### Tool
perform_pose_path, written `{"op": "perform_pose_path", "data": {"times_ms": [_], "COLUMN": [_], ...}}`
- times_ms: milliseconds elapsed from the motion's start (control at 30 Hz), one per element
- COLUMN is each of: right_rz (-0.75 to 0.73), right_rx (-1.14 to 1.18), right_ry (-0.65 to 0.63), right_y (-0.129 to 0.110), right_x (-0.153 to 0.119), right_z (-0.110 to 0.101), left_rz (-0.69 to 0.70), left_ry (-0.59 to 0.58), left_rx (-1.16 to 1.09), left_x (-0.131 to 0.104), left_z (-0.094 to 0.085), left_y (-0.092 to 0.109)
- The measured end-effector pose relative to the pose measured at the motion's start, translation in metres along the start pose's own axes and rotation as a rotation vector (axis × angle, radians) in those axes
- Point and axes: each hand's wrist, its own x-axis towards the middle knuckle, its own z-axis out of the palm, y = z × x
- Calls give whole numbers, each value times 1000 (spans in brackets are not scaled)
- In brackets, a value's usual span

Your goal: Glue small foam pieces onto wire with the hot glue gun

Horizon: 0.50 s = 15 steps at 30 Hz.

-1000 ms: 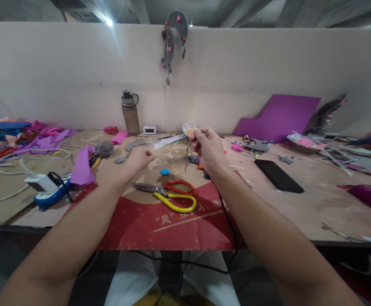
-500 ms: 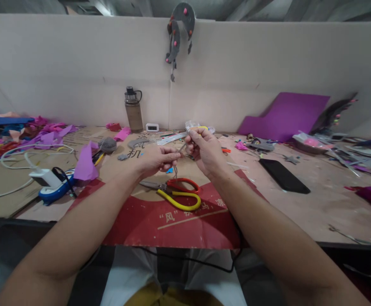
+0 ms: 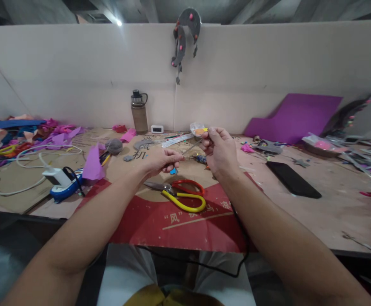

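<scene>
A thin grey cord (image 3: pixel 192 148) runs taut and slanting between my two hands, above the cardboard. My left hand (image 3: pixel 164 161) pinches its lower end between thumb and fingers. At its upper end, the fingers of my right hand (image 3: pixel 219 148) are closed on the cord. Below the hands lies a pair of scissors (image 3: pixel 185 204) with one red and one yellow handle, its blades pointing left. A small blue scrap (image 3: pixel 173 171) shows just under my left fingers.
Red printed cardboard (image 3: pixel 134 229) covers the table's front edge. A bottle (image 3: pixel 139 117), a ball of grey yarn (image 3: pixel 114 146) and white sticks (image 3: pixel 177 140) are farther back. A black phone (image 3: pixel 293 179) lies right; a power strip (image 3: pixel 66 191) with cables sits left.
My hands have moved apart, the right one going rightward, and the cord between them is longer and straighter. The loop that hung below my fingers no longer shows. The view has shifted slightly.
</scene>
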Motion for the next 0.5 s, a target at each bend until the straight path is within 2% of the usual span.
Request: {"op": "perform_pose_path", "data": {"times_ms": [100,267,500], "right_rz": [4,29,41], "right_rx": [16,18,-13], "right_ry": [3,29,16], "right_y": [-1,-1,-2], "right_x": [1,4,6], "right_z": [-1,-4,-6], "left_rz": [-16,-72,-103], "left_ry": [-4,-96,-129], "left_rx": [20,44,98], "left_x": [-1,-4,-4], "left_z": [-6,-15,-15], "left_y": [3,4,5]}}
